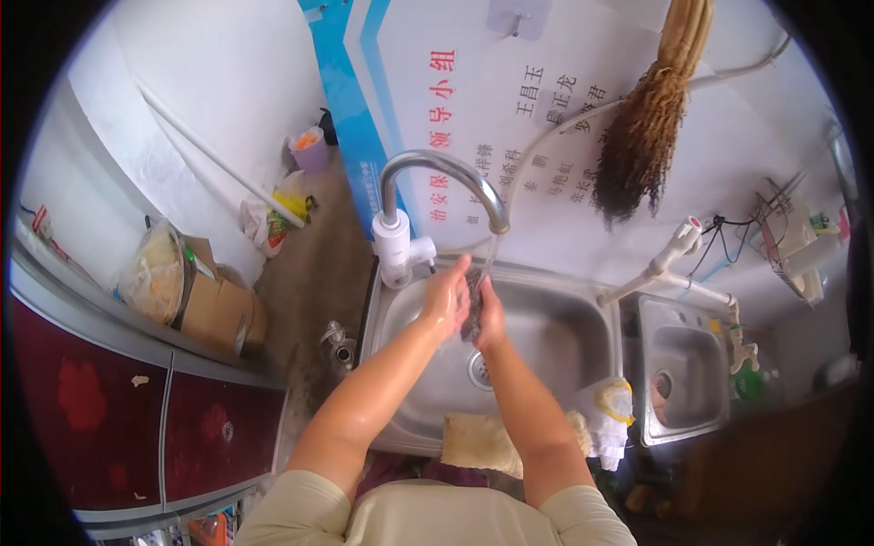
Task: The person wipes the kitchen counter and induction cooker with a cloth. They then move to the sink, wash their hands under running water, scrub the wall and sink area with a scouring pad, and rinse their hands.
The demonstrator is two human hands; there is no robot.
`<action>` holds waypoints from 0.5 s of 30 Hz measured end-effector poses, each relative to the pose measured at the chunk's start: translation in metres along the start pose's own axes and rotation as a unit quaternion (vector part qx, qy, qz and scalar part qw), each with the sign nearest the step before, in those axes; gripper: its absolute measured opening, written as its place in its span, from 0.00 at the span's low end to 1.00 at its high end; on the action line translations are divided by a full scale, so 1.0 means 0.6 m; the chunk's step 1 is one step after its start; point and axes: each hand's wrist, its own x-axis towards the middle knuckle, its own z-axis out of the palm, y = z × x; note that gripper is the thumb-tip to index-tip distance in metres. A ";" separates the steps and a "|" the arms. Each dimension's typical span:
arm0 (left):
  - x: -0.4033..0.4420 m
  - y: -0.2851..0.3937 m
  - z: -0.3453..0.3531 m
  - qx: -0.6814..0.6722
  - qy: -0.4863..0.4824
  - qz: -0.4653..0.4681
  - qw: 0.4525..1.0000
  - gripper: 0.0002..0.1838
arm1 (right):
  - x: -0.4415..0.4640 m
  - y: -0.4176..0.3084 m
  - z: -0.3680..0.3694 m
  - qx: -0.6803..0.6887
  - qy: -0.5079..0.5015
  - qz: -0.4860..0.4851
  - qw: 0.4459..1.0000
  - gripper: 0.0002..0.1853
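Under the curved tap [442, 159], my left hand [442, 296] and my right hand [490, 314] are close together over the large steel sink [555, 318]. A dark grey, rough scrubber [472, 309], which looks like steel wool, is held between them. Water [492, 250] runs from the spout onto the hands and the scrubber. My left thumb points up, and the fingers of both hands are partly hidden. Below my right hand lies the drain [480, 369] of the sink.
A tan sponge-like block [482, 443] and a white cloth [608, 419] lie on the sink's front edge. To the right are a smaller sink [685, 364] and a white pipe valve [678, 246]. A straw broom [646, 127] hangs above. A cardboard box [214, 305] stands left.
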 end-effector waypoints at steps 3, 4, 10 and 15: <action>0.007 0.003 -0.016 0.052 -0.062 0.066 0.995 0.09 | 0.024 -0.002 -0.047 -0.111 -0.119 -0.026 0.986 0.10; -0.002 0.010 -0.014 0.068 -0.064 0.078 0.993 0.06 | 0.018 -0.009 -0.035 -0.090 -0.059 -0.018 0.994 0.07; -0.007 0.014 -0.026 0.259 -0.038 0.065 0.963 0.15 | 0.032 -0.003 -0.128 -0.384 0.011 0.003 0.923 0.10; 0.057 -0.064 -0.060 0.457 0.021 0.269 0.848 0.18 | 0.011 -0.007 -0.170 -0.559 0.153 -0.115 0.807 0.15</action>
